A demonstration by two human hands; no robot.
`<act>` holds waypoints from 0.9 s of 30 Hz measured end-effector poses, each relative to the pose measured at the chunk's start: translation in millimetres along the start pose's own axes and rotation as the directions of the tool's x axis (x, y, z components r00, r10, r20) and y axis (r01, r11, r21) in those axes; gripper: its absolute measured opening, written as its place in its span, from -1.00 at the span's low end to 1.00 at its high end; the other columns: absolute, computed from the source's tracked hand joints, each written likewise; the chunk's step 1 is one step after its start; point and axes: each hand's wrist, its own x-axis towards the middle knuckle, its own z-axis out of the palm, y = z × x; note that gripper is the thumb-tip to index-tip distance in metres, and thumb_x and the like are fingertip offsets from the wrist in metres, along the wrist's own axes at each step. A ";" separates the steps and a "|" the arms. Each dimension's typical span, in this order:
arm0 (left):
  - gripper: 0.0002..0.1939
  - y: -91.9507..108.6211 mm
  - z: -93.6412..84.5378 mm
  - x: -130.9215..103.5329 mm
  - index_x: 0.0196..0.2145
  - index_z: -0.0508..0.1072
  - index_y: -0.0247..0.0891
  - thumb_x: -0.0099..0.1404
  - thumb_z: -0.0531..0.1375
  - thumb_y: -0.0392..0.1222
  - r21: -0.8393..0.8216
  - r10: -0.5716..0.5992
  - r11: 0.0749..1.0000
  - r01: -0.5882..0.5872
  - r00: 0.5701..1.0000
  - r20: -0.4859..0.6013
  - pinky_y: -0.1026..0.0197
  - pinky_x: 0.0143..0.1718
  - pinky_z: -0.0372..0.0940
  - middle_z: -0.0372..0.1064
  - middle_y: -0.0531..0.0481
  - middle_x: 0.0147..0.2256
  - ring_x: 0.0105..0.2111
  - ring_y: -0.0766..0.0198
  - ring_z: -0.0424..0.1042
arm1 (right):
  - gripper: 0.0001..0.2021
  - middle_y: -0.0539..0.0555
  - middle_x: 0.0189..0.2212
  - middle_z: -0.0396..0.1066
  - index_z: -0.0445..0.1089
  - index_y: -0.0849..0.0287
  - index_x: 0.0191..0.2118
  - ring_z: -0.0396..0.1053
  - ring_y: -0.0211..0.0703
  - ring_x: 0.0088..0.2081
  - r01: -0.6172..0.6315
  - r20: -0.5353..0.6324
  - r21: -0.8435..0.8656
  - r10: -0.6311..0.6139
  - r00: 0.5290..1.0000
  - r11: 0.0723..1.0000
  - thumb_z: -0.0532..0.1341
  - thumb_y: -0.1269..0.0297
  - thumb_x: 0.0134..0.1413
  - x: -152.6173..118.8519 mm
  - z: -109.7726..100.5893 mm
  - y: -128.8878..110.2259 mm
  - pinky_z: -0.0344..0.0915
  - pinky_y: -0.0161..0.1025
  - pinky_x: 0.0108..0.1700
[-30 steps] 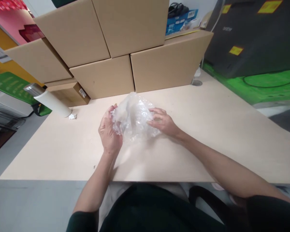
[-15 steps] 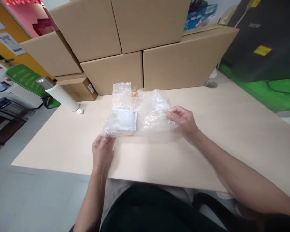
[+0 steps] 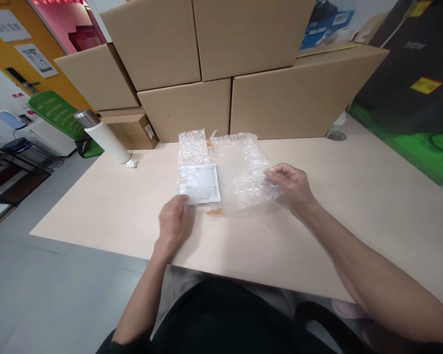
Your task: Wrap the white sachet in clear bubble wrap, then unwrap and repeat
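Note:
A sheet of clear bubble wrap (image 3: pixel 239 169) is spread on the table (image 3: pixel 107 206), with bits of orange tape on it. On its left part lies a flat, whitish square packet (image 3: pixel 201 184), its surface uncovered. My left hand (image 3: pixel 175 219) is closed at the packet's near left corner, thumb and fingers pinched there; the wrap's edge may also be in the grip. My right hand (image 3: pixel 295 184) pinches the right edge of the bubble wrap and holds it slightly raised. A folded part of the wrap (image 3: pixel 193 147) lies behind the packet.
Large cardboard boxes (image 3: pixel 184 110) are stacked along the table's back. A white bottle with a steel cap (image 3: pixel 105 140) stands at the left beside a crumpled white scrap (image 3: pixel 132 163) and a smaller carton (image 3: pixel 129 132). A green chair (image 3: pixel 55 113) is beyond the left edge.
My left hand has moved up and right, from the wrap's near left edge to the packet's corner. The wrap over the packet is folded off it. My right hand keeps its hold.

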 end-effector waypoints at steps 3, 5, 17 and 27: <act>-0.83 -22.8 -16.6 -4.6 -0.12 0.34 -0.16 0.32 0.16 -0.16 -0.326 -0.235 0.937 0.128 0.920 -0.313 0.10 -0.11 0.43 0.47 -0.02 -0.20 -0.19 0.19 0.52 | -0.69 -0.06 -0.60 0.34 0.33 0.09 -0.56 0.21 -0.30 -0.58 -0.044 -0.029 0.020 0.044 0.999 0.999 0.42 0.04 -0.22 2.9 -2.4 3.4 0.15 -0.33 -0.55; -0.60 -42.0 -31.4 -12.0 0.01 0.23 -0.16 0.24 0.22 -0.18 -0.473 -0.357 0.870 0.139 0.840 -0.409 0.06 -0.12 0.44 0.42 -0.05 -0.13 -0.19 0.20 0.51 | -0.71 -0.07 -0.63 0.32 0.34 0.10 -0.57 0.19 -0.31 -0.59 -0.081 -0.054 0.050 0.084 0.995 0.995 0.43 0.09 -0.27 4.1 -3.8 5.6 0.13 -0.33 -0.55; -0.58 -20.7 -24.7 -5.8 -0.36 0.60 -0.22 0.39 0.07 0.07 0.131 -0.154 0.980 0.149 0.987 0.034 -0.08 -0.04 0.23 0.44 -0.15 -0.36 -0.24 0.04 0.37 | -0.67 -0.06 -0.63 0.35 0.38 0.16 -0.53 0.23 -0.31 -0.59 -0.188 -0.073 0.080 0.194 0.978 0.979 0.50 0.15 -0.36 6.3 -7.1 23.2 0.15 -0.32 -0.54; -0.68 -17.7 -26.3 9.6 -0.57 0.35 -0.23 0.30 0.11 -0.07 -0.065 -0.265 0.961 0.270 0.961 0.078 0.18 -0.34 0.24 0.36 -0.02 -0.44 -0.41 0.24 0.34 | -0.70 -0.02 -0.61 0.34 0.42 0.13 -0.52 0.22 -0.25 -0.57 -0.174 -0.057 -0.054 0.171 0.984 0.983 0.49 0.11 -0.34 10.2 -14.9 34.9 0.15 -0.29 -0.56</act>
